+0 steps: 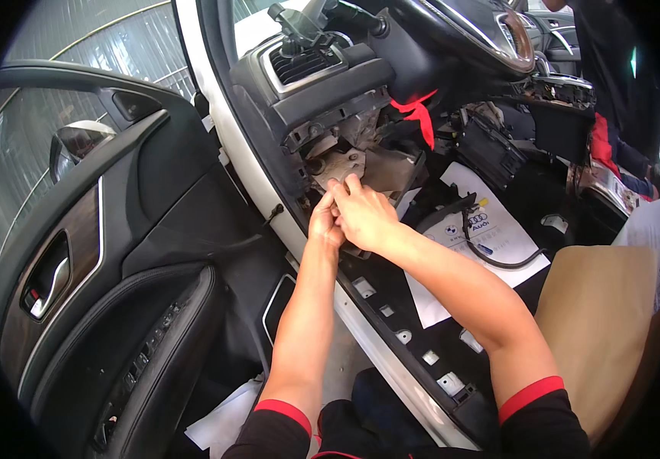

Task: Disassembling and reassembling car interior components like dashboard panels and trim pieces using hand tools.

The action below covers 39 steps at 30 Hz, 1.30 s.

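My left hand (324, 220) and my right hand (364, 216) meet in front of the opened lower dashboard (330, 111). Both have their fingers curled and pressed together, and anything between them is hidden. Just beyond the fingertips, a pale metal bracket (339, 164) shows inside the opening. To its right is a grey-brown panel (391, 170), partly covered by my right hand. A strip of red cloth (419, 115) hangs under the steering column.
The car door (169, 183) stands open on the left, beside the white door sill (376, 352). A printed paper sheet (490, 237) lies on the floor under a black cable (502, 264). Brown board (594, 306) is at right. Another person (624, 76) is at the far right.
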Motion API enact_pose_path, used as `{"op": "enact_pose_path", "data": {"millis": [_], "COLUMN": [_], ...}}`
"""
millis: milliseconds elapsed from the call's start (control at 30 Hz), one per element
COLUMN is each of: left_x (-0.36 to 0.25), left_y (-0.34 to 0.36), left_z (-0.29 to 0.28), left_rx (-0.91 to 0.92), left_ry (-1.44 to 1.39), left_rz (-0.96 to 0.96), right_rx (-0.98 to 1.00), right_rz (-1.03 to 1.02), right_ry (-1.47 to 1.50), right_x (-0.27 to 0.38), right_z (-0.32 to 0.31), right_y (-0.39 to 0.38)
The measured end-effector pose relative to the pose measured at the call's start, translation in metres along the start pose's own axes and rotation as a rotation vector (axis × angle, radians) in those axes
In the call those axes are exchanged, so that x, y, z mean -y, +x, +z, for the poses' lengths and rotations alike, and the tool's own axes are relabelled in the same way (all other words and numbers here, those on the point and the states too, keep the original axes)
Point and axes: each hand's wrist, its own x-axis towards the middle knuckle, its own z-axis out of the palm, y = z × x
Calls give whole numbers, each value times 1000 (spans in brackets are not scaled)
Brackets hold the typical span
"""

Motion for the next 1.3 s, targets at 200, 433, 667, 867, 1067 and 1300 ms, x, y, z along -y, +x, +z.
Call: {"op": "enact_pose_path", "data": {"millis": [200, 433, 667, 867, 1067, 1300], "left_x": [-1, -5, -9, -11, -16, -15], "left_y": [-2, 8, 8, -1, -23, -34], "left_z": [-24, -22, -23, -26, -25, -73], "left_rx": [494, 244, 215, 263, 228, -126], "left_ry": [-118, -81, -35, -158, -3, 110], "left_rz": [-133, -55, -84, -134, -85, 108], "right_rx": [371, 243, 72, 304, 269, 630], "right_rz": [289, 166, -12, 257, -254, 728], "right_ry": [18, -24, -32, -48, -356, 249], "right_x": [-9, 0, 4, -2, -13, 4], "right_z": [-14, -8, -13, -16, 4, -41], "right_y": [14, 9, 4, 18, 24, 74]}}
